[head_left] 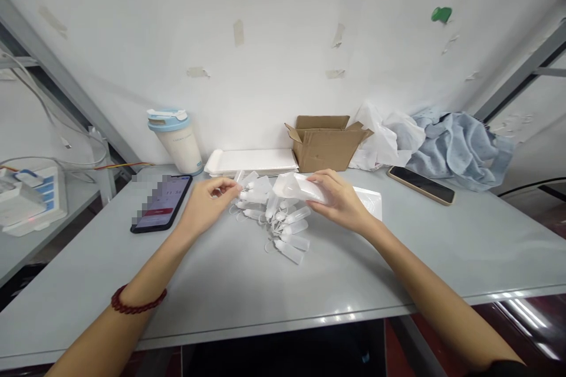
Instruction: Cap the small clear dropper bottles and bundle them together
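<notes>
A loose pile of small translucent squeeze bottles [295, 227] with white caps and thin loops lies on the grey table [221, 294]. At its left edge, my left hand [207, 203] pinches a small bottle [239, 177] between thumb and fingertips; part of that bottle is hidden. My right hand [338, 197] is closed around a white padded envelope [300, 187], whose gaping mouth points left over the pile. Its inside cannot be made out. Another flat white envelope [371, 203] rests on the table beyond my right wrist.
Along the wall stand a tumbler [179, 144], stacked white envelopes [252, 160], an opened cardboard box [325, 146], a white plastic bag [384, 138] and blue cloth [464, 147]. One phone [163, 206] lies left, another phone [422, 184] right. A power strip [44, 197] sits far left.
</notes>
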Tool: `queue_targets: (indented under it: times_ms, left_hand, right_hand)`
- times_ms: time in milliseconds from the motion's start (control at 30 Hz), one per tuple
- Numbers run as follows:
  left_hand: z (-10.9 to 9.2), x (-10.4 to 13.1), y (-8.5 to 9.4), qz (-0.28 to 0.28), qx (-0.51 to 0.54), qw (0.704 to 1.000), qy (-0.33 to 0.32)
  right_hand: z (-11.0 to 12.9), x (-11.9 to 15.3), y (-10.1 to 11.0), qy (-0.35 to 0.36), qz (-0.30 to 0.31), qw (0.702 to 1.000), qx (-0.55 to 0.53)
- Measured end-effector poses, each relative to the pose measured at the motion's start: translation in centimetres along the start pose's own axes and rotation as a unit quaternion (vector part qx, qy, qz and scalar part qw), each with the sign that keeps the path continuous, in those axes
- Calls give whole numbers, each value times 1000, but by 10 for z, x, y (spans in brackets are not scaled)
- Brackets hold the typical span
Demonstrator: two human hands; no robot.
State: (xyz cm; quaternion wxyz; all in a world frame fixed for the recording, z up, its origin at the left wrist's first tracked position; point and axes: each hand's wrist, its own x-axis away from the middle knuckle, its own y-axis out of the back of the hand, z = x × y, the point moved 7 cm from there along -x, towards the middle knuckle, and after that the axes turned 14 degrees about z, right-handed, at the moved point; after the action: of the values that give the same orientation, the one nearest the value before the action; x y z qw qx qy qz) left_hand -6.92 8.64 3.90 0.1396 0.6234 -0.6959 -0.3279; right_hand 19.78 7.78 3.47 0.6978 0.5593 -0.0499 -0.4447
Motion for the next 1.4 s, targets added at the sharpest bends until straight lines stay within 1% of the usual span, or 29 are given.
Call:
queue_targets:
  times_ms: [100, 200, 400, 567, 833, 967, 1100, 1200, 1400]
  left_hand:
    - [-5, 6, 6, -58, 51, 997, -20]
    - [-10, 10, 4, -77, 66, 994, -50]
    - [-16, 12, -12, -31, 68, 994, -86]
    - [-18, 14, -18, -23, 52, 993, -108]
    - [-32, 17, -28, -1, 10, 986, -169]
    - [-36, 20, -36, 19, -4, 979, -200]
    - [-41, 25, -47, 45, -32, 971, -233]
    - [-45, 30, -51, 38, -59, 966, -249]
    - [-55, 37, -47, -29, -97, 956, -277]
  right_hand:
    - [0, 0, -1, -1, 4, 1000, 2]
    - [1, 0, -4, 6, 13, 1000, 5]
    - [5, -1, -8, 20, 23, 999, 15]
    - [10, -1, -12, 35, 31, 999, 15]
    - [18, -1, -13, 44, 45, 998, 18]
    - [24, 0, -11, 59, 34, 998, 11]
    - [30, 1, -12, 61, 38, 997, 18]
    - [33, 1, -12, 70, 37, 996, 30]
    - [38, 1, -14, 81, 41, 995, 47]
